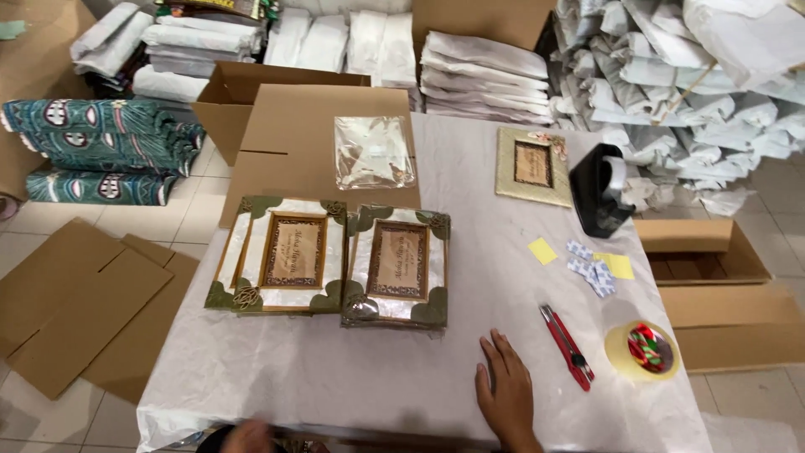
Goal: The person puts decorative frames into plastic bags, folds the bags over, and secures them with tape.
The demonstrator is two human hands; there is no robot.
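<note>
Framed plaques (331, 256), two stacks side by side, sit mid-table toward its left edge. Right hand (506, 388) lies flat near the front edge, fingers spread, holding nothing; bare table between. Left hand (249, 436) at the front edge is blurred, grip unclear.

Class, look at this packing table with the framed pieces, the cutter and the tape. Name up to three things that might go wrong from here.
1. The red utility knife lies just beside the right hand; a careless sweep might catch its tip.
2. The right stack of frames sits unevenly, so a nudge could topple it.
3. The tape roll sits close to the table edge and might be knocked off.
The left hand is blurred at the near edge.
</note>
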